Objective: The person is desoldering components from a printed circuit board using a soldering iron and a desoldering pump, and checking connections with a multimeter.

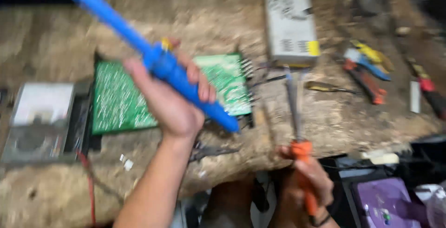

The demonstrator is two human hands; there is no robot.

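The fingers (197, 77) of the left hand (172, 98) are curled closed around the thick lower body of a long blue desoldering pump (153, 56), which is raised clear of the bench and tilted, its tip pointing down and right toward the near right edge of the green circuit board (139, 93) and its plunger end running off toward the upper left. The right hand (309, 177), low at the bench's near edge, is closed around the orange handle of a soldering iron (297, 130), whose metal shaft points up and away toward a grey metal power supply box (290, 26); the iron tip sits near that box's lower edge, to the right of the board and apart from it. The board lies flat on the worn bench top (325, 116), solder side up as far as the blur allows. Judged from this layout, both tools are in hand but neither tip touches the board, so the rework on the board appears to be in a pause or not yet resumed; which joints are finished cannot be told. A meter (39, 121) lies left of the board; pliers (367, 74) and screwdrivers (425, 86) lie to the right, well apart from both hands.
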